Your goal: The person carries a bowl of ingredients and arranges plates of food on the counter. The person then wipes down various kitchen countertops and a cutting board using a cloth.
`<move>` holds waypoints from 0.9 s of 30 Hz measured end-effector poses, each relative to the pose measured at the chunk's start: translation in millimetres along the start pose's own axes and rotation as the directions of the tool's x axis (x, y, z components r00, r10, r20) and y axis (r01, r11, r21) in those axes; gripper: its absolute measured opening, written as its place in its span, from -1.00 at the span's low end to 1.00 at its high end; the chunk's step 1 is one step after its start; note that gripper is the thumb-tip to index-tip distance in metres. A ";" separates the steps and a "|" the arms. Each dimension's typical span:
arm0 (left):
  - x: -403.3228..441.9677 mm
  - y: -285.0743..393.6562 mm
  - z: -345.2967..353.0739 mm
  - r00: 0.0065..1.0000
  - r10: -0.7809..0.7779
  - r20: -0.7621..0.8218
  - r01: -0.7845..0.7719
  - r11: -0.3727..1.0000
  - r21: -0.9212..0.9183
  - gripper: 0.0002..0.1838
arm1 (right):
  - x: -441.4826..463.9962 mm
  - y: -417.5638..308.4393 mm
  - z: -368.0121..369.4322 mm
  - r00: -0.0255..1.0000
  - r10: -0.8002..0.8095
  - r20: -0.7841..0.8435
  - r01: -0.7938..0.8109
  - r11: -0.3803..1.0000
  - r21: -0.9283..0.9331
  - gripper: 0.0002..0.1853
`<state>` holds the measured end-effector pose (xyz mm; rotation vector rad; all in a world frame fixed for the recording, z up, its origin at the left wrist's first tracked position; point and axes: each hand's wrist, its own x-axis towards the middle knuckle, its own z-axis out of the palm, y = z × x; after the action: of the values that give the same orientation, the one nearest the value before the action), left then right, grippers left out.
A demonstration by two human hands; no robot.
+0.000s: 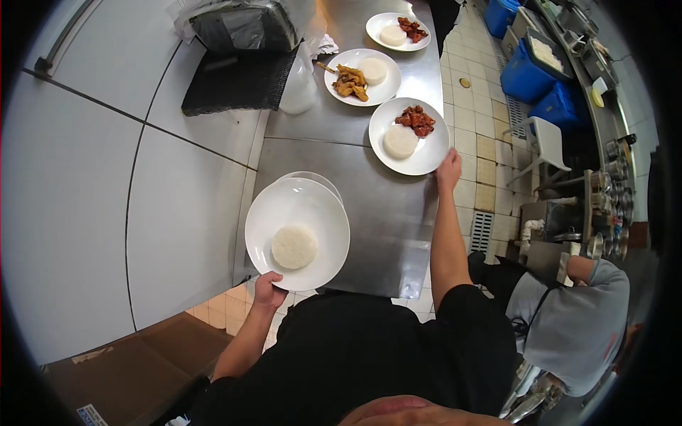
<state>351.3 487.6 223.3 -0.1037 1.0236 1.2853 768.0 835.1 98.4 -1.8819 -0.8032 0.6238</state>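
Observation:
My left hand grips the near rim of a white plate, thumb on top and the other fingers hidden beneath. A round mound of white rice sits on this plate, and the edge of another dish shows behind it. On the right, my right hand holds the edge of a second white plate, its fingers partly hidden. That plate carries a rice mound and glossy red-brown meat pieces.
Farther along the steel counter are a plate with golden-brown food and a plate with red-brown pieces. A black mesh sheet is at left. A person in grey is at right, near a white stool.

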 end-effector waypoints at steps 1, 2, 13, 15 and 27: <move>-4.4 2.8 -3.4 1.000 0.013 -0.011 -0.013 1.000 0.006 -0.24 | -28.8 -11.5 -15.9 0.999 -0.031 0.010 0.031 0.999 -0.019 -0.62; -9.5 4.8 -8.9 0.999 0.027 -0.021 -0.027 1.000 0.010 -0.23 | -67.9 -26.3 -29.7 0.998 -0.065 0.021 0.066 0.997 -0.036 -0.63; -37.0 20.0 -37.5 0.994 0.061 -0.093 -0.061 0.998 0.010 -0.22 | -330.7 -26.7 23.9 0.544 0.197 0.816 -0.285 0.958 -0.042 -0.56; -39.0 20.3 -36.7 0.996 0.059 -0.061 -0.059 0.998 -0.007 -0.22 | -332.7 -10.0 36.6 0.619 0.118 0.776 -0.204 0.979 0.014 -0.56; -45.1 17.9 -58.3 1.000 0.019 -0.016 -0.019 0.999 -0.030 -0.23 | -266.0 -3.1 101.4 0.755 0.059 0.653 -0.196 0.971 0.138 -0.60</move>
<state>306.8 426.3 228.1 -0.1274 1.0209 1.3190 521.5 693.6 80.6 -1.5366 -0.9985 1.4431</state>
